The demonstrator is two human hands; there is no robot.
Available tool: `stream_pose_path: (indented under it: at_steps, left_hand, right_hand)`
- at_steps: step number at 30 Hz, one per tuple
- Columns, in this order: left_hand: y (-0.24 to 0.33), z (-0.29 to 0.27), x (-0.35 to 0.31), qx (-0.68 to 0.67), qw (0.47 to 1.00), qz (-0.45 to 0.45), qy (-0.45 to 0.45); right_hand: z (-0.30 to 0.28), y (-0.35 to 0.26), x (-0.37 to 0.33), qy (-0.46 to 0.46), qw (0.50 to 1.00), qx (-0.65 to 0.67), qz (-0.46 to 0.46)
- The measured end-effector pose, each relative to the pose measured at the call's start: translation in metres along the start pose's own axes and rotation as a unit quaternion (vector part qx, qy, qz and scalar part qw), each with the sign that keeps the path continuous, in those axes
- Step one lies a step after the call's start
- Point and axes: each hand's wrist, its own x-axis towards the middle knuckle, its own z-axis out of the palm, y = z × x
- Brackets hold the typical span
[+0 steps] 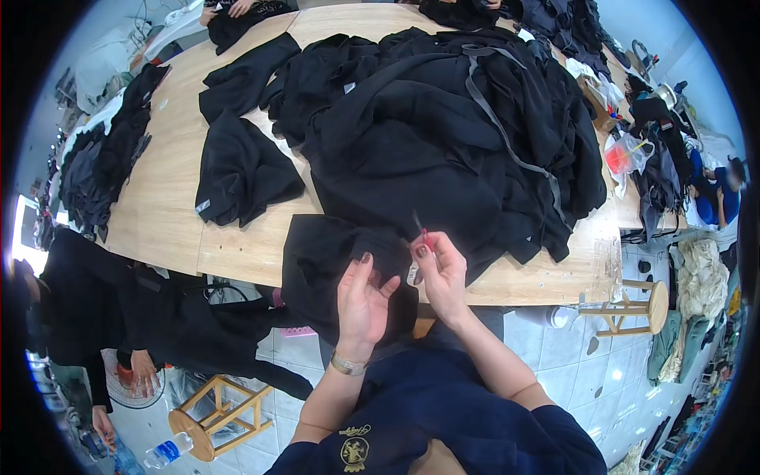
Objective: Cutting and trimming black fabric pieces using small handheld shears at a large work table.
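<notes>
My left hand holds a black garment that hangs over the near edge of the wooden table; the thumb and fingers pinch its fabric. My right hand grips a small red-handled snipper whose dark blade points up, right beside the pinched fabric. A small white tag shows between the two hands. Just behind them rises a big heap of black garments with a grey strap across it.
Separate black garments lie on the table's left part, more along its left edge. A person in black bends at the left. Wooden stools stand on the tiled floor. A plastic bottle lies nearby.
</notes>
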Motion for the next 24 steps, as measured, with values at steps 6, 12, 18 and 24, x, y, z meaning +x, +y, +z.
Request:
stream_pose_path:
  at_steps: [6, 12, 18, 24]
  left_hand:
    - [0.014, 0.009, 0.0, -0.054, 0.993, -0.09, 0.052]
    - [0.013, 0.011, -0.002, -0.032, 0.997, -0.033, 0.065]
    - [0.011, 0.008, -0.005, -0.026, 0.999, -0.03, 0.015]
    - [0.008, 0.012, -0.007, -0.017, 1.0, -0.005, 0.019]
  right_hand:
    - [-0.003, 0.002, -0.002, -0.009, 0.931, -0.281, -0.235]
    - [-0.013, -0.002, -0.001, -0.017, 0.84, -0.411, -0.354]
    - [-0.012, -0.004, 0.002, -0.017, 0.814, -0.435, -0.384]
    - [-0.011, -0.006, 0.003, -0.016, 0.802, -0.45, -0.393]
